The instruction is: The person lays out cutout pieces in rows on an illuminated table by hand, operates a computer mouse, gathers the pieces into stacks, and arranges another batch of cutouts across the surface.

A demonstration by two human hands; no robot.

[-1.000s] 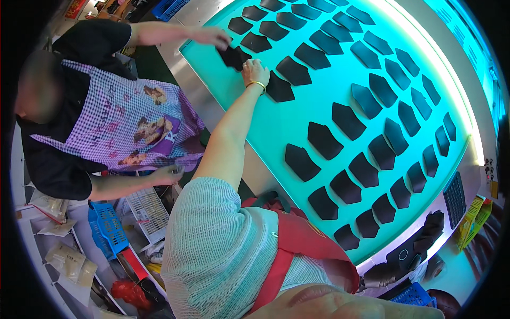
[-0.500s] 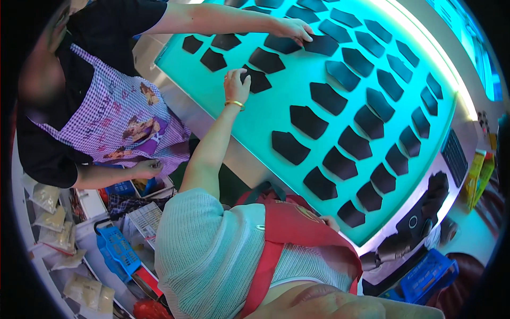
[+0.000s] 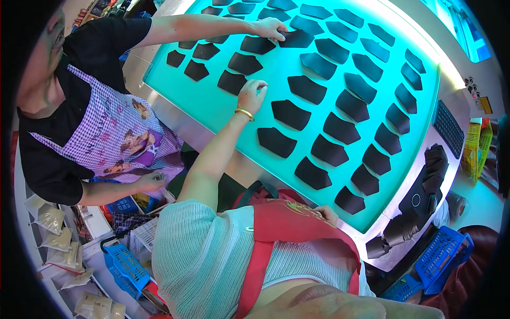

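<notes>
My left hand [image 3: 252, 97], with a gold bangle at the wrist, hangs over the teal tabletop [image 3: 212, 114], fingers curled loosely together; no piece shows in them. Nearest to it is a flat black five-sided piece [image 3: 232, 83], just left of the fingers. Another black piece [image 3: 291, 115] lies to the right of the wrist. By the table's near edge, only a few fingers of my right hand [image 3: 325, 214] show beside my red apron [image 3: 281, 218]. The apron hides the rest, and what that hand holds, if anything, is not visible.
Across the left corner, a co-worker's hand [image 3: 270, 28] rests on a black piece [image 3: 296, 39]. Several more pieces lie in rows. A keyboard [image 3: 449, 129] and stacked dark pieces [image 3: 401, 228] lie on the right ledge. Blue baskets [image 3: 441, 255] stand below, another blue basket [image 3: 126, 270] at lower left.
My left hand has come off the black piece it was touching and moved right. The whole view has shifted slightly. The co-worker's hand stays by the same piece.
</notes>
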